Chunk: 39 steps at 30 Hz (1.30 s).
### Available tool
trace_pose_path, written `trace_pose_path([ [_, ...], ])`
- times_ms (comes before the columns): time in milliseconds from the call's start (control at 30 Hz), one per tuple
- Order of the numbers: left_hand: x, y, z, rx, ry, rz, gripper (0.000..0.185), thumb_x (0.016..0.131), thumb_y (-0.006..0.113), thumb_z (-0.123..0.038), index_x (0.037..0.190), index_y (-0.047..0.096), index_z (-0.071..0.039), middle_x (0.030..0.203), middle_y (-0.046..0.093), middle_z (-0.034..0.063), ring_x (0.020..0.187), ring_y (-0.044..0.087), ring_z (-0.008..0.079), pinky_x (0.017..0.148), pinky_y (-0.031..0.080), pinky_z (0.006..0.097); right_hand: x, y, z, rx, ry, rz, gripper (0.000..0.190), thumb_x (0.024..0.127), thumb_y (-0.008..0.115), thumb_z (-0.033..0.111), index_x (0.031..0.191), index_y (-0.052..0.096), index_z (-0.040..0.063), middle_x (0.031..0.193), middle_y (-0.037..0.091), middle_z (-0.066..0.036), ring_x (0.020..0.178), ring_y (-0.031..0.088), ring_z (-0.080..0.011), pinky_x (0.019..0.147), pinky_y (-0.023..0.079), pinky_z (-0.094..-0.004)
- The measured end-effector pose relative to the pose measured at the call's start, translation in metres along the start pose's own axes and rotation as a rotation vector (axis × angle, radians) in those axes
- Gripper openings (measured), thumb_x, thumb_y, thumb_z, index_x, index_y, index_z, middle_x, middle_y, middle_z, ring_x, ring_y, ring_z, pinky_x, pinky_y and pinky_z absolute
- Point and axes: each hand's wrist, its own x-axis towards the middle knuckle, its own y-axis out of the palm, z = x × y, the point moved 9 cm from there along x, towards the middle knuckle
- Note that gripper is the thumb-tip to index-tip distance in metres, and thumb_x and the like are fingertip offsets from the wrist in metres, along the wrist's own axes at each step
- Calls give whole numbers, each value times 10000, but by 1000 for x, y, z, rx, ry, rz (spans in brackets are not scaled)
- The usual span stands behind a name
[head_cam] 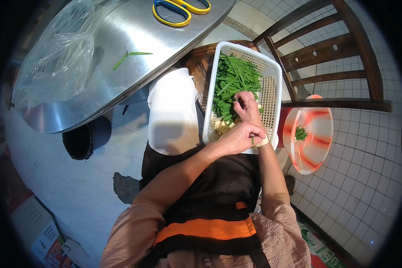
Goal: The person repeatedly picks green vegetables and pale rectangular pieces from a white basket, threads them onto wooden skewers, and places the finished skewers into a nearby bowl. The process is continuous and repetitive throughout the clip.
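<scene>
A white plastic basket [276, 83] holds a heap of cut green chives or similar leaves [236, 75]. Pale yellow slices [223, 128] lie at its near end. My right hand [248, 105] is over the basket with curled fingers against the greens; whether it grips any is hidden. Crossing over the right wrist, my left hand [243, 137] has its fingers closed, and a short green stem piece [253, 140] shows between them. The left fingertips are beside a cream-coloured band [263, 141] on the right wrist.
Yellow-and-blue-handled scissors [172, 15], clear plastic bags [63, 63] and green leaf bits [125, 60] lie on the steel table [134, 83]. White cloth [172, 110] covers my left thigh. At right are a wooden chair [321, 57] and an orange-and-white basin [323, 140] with greens. A dark bin [87, 137] stands left.
</scene>
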Motion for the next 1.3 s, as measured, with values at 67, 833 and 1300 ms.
trace_pose_path([
  [67,-1,-1,-3,42,23,-14,158,944,638,-45,1071,682,39,881,685,21,835,600,64,740,498,244,-2,2,-2,6,3,-4,220,824,628,-4,1041,592,-13,974,586,-155,926,527,-334,855,451,-392],
  [833,4,-1,-1,119,29,-28,166,927,644,-63,1057,700,23,880,717,75,828,629,98,764,509,273,1,-1,-6,11,87,59,199,900,597,62,1069,608,-41,994,566,-193,970,518,-362,875,436,-402],
  [1300,7,-6,6,-47,-38,-66,152,935,647,-49,1051,688,41,908,711,50,796,617,101,735,512,280,9,-34,-36,567,273,-207,196,1017,509,109,1186,540,17,1058,684,-108,960,622,-194,890,481,-319],
])
